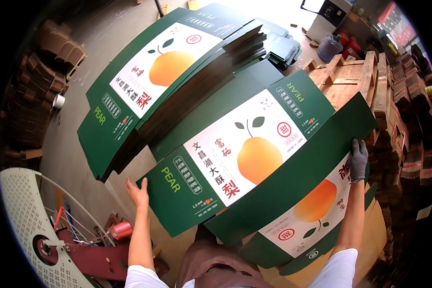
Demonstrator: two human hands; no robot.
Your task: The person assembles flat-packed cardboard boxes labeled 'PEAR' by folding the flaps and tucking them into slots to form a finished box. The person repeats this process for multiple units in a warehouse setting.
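I have the green carton [247, 149] spread between my two grips, flat and unassembled, its white pear-printed face up. My left grip [138, 193] is bare and loosely parted, the thumb at the carton's left edge and the fingers standing just off it. My gloved right grip [358, 161] is curled over the far end of the dark green strip [293, 175], closed on that edge. A second printed panel [312, 206] lies to the left of the right grip; I can't tell whether it is one piece with the rest.

I judge this board light for its size, stiff across the panels but floppy at the creases. The smooth face looks slippery for a bare palm, and the corners would dent easily. I'd hold by opposite edges, close to a fold.

Beyond the left grip, a tall stack of matching cartons [125, 89] leans, layered at an angle; what carries it is hidden, so I can't call it a desk. Grey concrete floor [74, 132] shows left of that grip, and nearer me stands a machine with a perforated cream guard [19, 216]. Past the right grip are wooden pallets [338, 74] and brown cardboard piles [413, 115].
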